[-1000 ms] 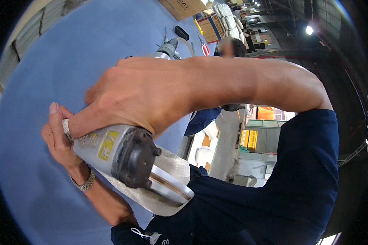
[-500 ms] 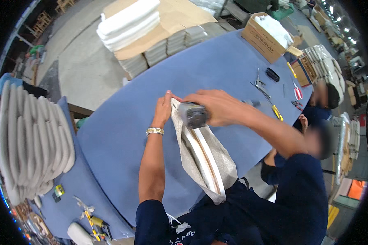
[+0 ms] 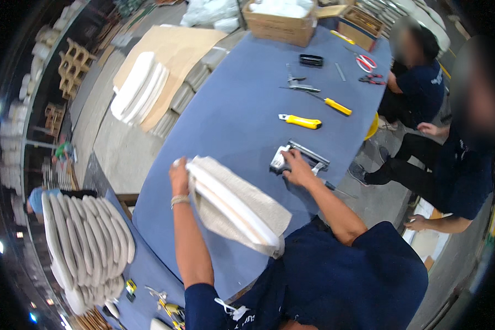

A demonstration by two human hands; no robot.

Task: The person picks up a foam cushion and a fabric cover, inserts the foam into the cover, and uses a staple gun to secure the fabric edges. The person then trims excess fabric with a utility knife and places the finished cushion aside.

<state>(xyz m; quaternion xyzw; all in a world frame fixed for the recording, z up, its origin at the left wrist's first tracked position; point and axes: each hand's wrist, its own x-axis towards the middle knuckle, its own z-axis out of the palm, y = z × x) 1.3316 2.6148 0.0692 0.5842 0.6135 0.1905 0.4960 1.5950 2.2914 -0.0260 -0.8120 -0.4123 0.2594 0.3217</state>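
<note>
Grey, rounded cushions (image 3: 88,236) are forming a ribbed stack; the left hand (image 3: 179,177) is gripping the far end of a curved white panel (image 3: 231,206), which is slanting over the blue table (image 3: 236,129) and trailing coarse beige fabric (image 3: 258,201); a cardboard box (image 3: 280,30) is holding soft white material; the right hand (image 3: 300,169) is touching a metallic staple gun (image 3: 279,160), its grasp remaining indeterminable.
</note>
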